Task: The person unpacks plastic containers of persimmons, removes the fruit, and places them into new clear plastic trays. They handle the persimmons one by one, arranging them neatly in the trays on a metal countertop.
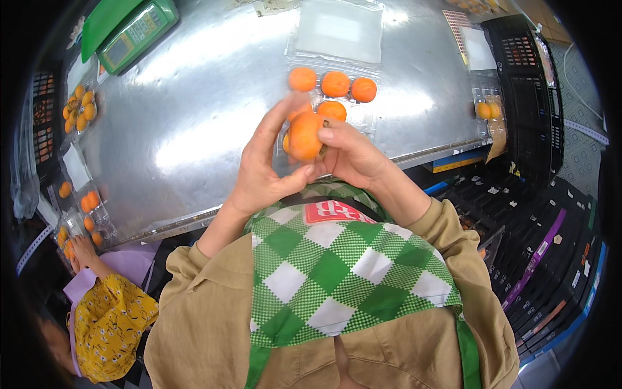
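My right hand [347, 153] grips an orange persimmon [305, 136] from its right side, the thumb near its leafy calyx. To the left of that fruit is my left hand [265, 163], cupped with thumb and fingers apart; its fingertips are blurred. Beneath and beyond my hands, a clear plastic clamshell tray [362, 116] holds several persimmons. Three of them form the far row, with a persimmon [335, 84] in the middle. Another persimmon [332, 111] sits nearer. Other fruit in the tray is partly hidden by my hands. The tray's lid [340, 31] lies folded back on the metal table.
A green digital scale [133, 36] stands at the table's [194, 97] far left. Left are packs of orange fruit [80, 109] and a co-worker's hand [82, 250]. A fruit pack [488, 111] and black crate [522, 97] are right. Stacked black crates [539, 262] stand beside me.
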Tool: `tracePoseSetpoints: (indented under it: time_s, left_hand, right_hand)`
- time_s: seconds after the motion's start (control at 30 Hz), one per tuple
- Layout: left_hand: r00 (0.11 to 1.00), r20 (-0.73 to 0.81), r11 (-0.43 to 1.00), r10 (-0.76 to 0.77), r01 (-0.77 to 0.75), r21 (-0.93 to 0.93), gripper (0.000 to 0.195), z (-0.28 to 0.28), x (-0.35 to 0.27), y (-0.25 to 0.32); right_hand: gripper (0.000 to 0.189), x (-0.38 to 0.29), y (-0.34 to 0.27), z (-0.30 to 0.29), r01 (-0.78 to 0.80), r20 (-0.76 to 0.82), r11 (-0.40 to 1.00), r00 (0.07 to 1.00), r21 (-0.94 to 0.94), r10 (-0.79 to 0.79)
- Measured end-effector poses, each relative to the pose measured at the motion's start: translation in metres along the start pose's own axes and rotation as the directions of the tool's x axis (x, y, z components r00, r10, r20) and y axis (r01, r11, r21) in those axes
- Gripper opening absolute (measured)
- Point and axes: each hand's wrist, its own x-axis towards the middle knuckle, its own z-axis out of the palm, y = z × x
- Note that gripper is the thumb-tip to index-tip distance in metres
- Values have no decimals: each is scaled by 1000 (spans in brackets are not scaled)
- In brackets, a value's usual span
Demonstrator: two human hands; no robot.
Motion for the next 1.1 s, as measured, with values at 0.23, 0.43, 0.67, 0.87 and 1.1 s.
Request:
tracePoseSetpoints:
  time_s: [0.23, 0.43, 0.67, 0.87, 1.1]
  left_hand:
    - [926, -15, 786, -376, 311, -534, 56, 12, 0, 3]
    - [880, -12, 712, -475, 376, -593, 45, 22, 4, 11]
    - [876, -22, 701, -482, 370, -610, 44, 23, 5, 6]
    - [873, -49, 739, -486, 381, -555, 43, 22, 4, 2]
    - [859, -49, 771, -510, 431, -470, 39, 20, 1, -4]
  right_hand:
    - [54, -7, -7, 1, 343, -87, 829, 903, -441, -420]
    - [56, -7, -6, 1, 348, -112, 740, 863, -575, -493]
    - [55, -5, -5, 7, 350, -79, 535, 779, -769, -623]
    - [53, -4, -4, 8, 283, -72, 434, 764, -855, -641]
    - [57, -7, -4, 2, 221, -195, 780, 895, -585, -400]
